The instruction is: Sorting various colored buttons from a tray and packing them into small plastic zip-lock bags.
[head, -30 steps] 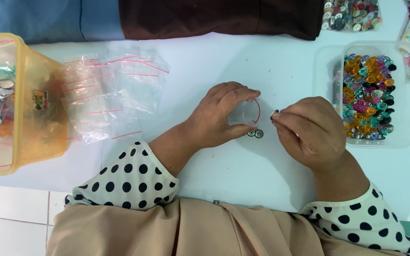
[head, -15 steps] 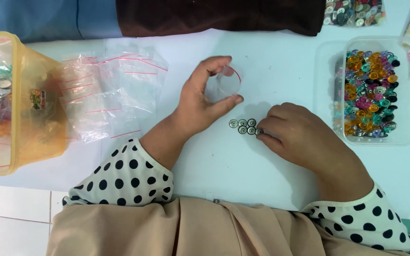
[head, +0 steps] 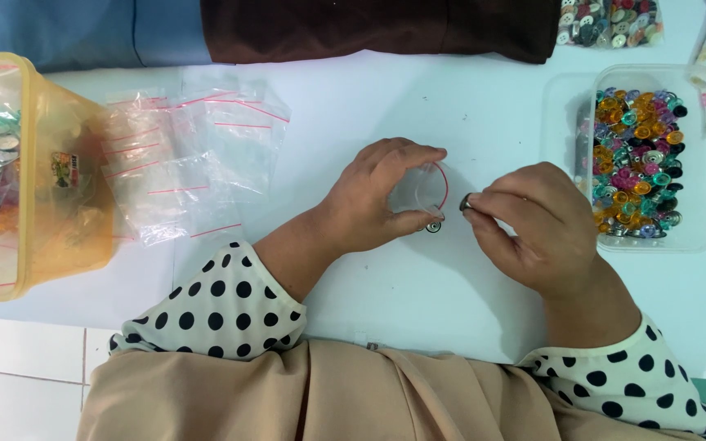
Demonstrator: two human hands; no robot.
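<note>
Head view: left hand (head: pixel 373 196) pinched a tiny clear zip bag (head: pixel 422 189) open at table center. Right hand (head: pixel 533 224), at its 3 o'clock, nipped a small dark button (head: pixel 466 202) at its fingertips. Bag looked flimsy and slippery; best gripped at the mouth.

white sleeves (head: pixel 222 306) with black polka dots — beige garment (head: pixel 369 396)

A small clear zip bag (head: pixel 423 189) with a red strip is held open just above a dark button (head: pixel 434 226) on the white table; another button (head: pixel 466 202) is pinched right beside the bag's mouth.
</note>
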